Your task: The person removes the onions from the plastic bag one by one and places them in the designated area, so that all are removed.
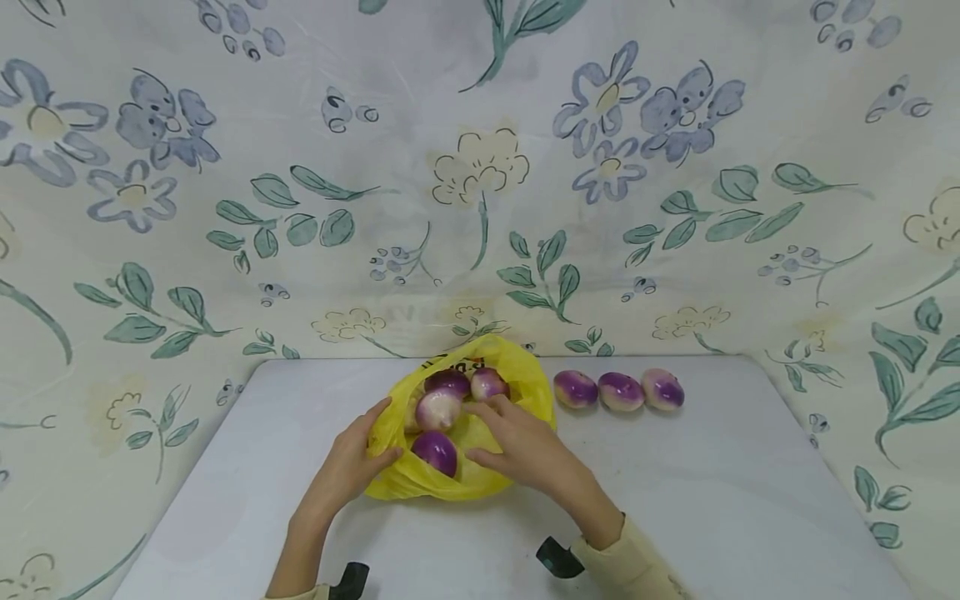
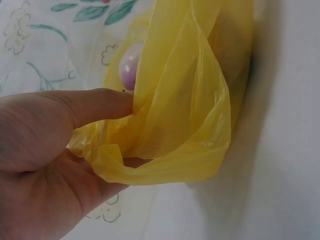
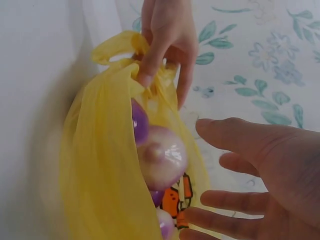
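A yellow plastic bag [image 1: 427, 487] lies on the table with its mouth spread, holding several purple-and-white turnips. Among these, a deep purple turnip [image 1: 435, 454] is at the front and a pale turnip [image 1: 438, 410] is behind it. My left hand [image 1: 348, 458] grips the bag's left edge, thumb inside the rim and fingers behind the plastic, as the left wrist view shows. Over the right part of the mouth is my right hand [image 1: 525, 446], its fingers spread and relaxed. In the right wrist view that hand [image 3: 280, 175] holds nothing, close beside the pale turnip [image 3: 162, 157].
Right of the bag, three turnips stand in a row near the table's back edge: a left one [image 1: 576, 389], a middle one [image 1: 621, 392] and a right one [image 1: 663, 389]. Behind the white table [image 1: 712, 483] hangs a flower-patterned cloth [image 1: 405, 100].
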`<state>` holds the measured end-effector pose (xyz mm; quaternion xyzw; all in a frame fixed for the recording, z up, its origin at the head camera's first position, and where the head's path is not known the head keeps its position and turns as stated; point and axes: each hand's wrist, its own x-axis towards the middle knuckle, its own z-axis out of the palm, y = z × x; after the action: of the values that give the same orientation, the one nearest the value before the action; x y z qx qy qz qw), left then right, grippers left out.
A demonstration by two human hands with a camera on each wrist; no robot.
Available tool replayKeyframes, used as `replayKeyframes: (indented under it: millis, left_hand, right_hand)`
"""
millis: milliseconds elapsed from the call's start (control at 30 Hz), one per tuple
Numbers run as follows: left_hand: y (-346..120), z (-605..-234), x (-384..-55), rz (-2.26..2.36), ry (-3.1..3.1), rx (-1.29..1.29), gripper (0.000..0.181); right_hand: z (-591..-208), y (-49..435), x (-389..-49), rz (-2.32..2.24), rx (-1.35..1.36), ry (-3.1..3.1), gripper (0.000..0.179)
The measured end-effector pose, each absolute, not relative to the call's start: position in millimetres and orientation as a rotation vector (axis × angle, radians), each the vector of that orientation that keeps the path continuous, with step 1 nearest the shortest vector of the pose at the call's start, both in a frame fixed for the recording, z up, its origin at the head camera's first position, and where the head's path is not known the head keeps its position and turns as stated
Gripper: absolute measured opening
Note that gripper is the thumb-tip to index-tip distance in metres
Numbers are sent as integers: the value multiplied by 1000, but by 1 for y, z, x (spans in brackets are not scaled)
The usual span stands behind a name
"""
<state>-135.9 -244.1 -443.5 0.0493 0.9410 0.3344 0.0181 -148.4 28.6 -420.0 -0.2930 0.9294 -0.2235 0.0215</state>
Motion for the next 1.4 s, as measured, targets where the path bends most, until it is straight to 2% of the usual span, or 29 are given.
replayKeyframes:
  millis: [233, 800, 1400]
  left_hand:
    - [-244, -443, -137, 1039, 2924, 153, 75]
    - [-243, -444, -136, 1039, 2936, 172, 75]
    - [-246, -446, -136, 1029, 2936, 185, 74]
  right_hand:
    - [-420, 12, -156, -632, -857, 2860, 67]
    - [-429, -2, -189, -606, -750, 2824, 57]
    - [-436, -12, -199, -626, -767, 2837, 52]
